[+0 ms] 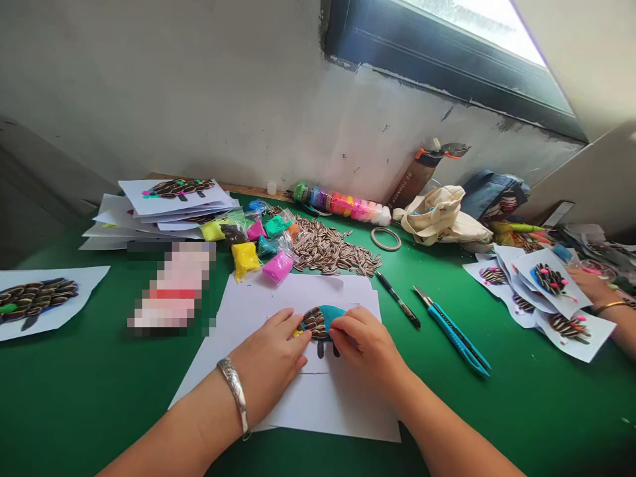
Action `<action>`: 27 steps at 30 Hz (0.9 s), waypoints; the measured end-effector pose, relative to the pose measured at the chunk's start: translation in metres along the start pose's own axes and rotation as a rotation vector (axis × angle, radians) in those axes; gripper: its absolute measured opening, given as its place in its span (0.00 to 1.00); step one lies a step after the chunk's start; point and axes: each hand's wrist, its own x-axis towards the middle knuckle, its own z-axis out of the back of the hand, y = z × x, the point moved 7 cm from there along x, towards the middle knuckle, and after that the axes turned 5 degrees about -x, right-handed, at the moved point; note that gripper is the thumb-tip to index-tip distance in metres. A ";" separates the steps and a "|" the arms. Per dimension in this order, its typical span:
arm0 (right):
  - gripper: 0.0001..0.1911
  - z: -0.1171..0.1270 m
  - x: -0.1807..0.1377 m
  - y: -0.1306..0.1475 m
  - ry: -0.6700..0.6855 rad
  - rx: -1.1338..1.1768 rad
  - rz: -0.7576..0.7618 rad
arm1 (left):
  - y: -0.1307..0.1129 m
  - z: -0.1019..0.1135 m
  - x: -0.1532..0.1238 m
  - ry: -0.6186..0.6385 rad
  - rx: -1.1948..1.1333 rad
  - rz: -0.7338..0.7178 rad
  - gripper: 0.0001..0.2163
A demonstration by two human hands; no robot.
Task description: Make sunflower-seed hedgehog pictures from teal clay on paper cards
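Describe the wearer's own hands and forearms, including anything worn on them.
The left hand and right hand are both ungloved. A broad, silver-coloured bracelet with a patterned surface circles the left wrist; the right wrist has none. The left forearm and right forearm are bare, with no sleeves in view.

1. "BE YOUNGER" — pale capital letters on the side of the dark bottle [416, 177], running along its tilted length by the wall [223, 93].
2. The pinkish rectangle [176, 285] on the green table [99, 391] — masked by coarse blocks, so any lettering on it cannot be read.
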 end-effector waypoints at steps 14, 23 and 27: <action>0.10 0.025 0.035 -0.063 0.060 -0.343 -0.211 | 0.008 0.001 -0.003 -0.088 -0.089 -0.021 0.12; 0.11 0.007 0.077 -0.087 0.215 -0.685 -0.168 | 0.016 0.036 0.002 -0.134 -0.080 0.033 0.12; 0.08 0.000 0.078 -0.083 0.221 -0.731 -0.143 | 0.022 0.038 0.003 -0.136 -0.064 0.078 0.14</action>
